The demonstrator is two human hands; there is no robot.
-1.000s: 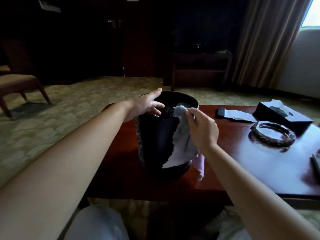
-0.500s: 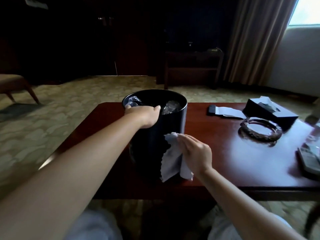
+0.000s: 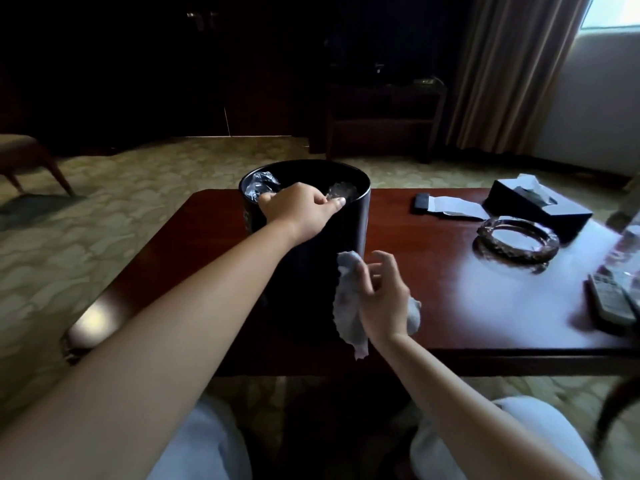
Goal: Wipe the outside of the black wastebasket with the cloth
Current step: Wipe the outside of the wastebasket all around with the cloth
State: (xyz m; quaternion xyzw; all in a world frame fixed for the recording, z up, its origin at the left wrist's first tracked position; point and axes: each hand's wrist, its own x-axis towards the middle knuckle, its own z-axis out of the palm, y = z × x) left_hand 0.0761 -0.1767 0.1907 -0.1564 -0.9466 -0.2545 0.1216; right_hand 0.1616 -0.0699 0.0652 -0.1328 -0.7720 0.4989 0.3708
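Note:
The black round wastebasket (image 3: 349,223) stands upright on the dark red table (image 3: 433,306), with a crumpled clear liner showing inside its rim. My left hand (image 3: 298,209) grips the near rim, fingers curled over the edge. My right hand (image 3: 384,299) holds the pale grey cloth (image 3: 348,306) against the lower right side of the basket's wall. Its fingers are partly spread, and the cloth hangs down past my wrist.
On the table's right part stand a glass ashtray (image 3: 517,242), a black tissue box (image 3: 540,206), a small dark object on white paper (image 3: 446,206) and a remote control (image 3: 611,299). Patterned carpet lies around. A chair (image 3: 31,157) stands far left.
My right hand has slid the cloth down the basket's side from the rim to its lower right wall. My left hand moved from reaching over the opening to gripping the near rim.

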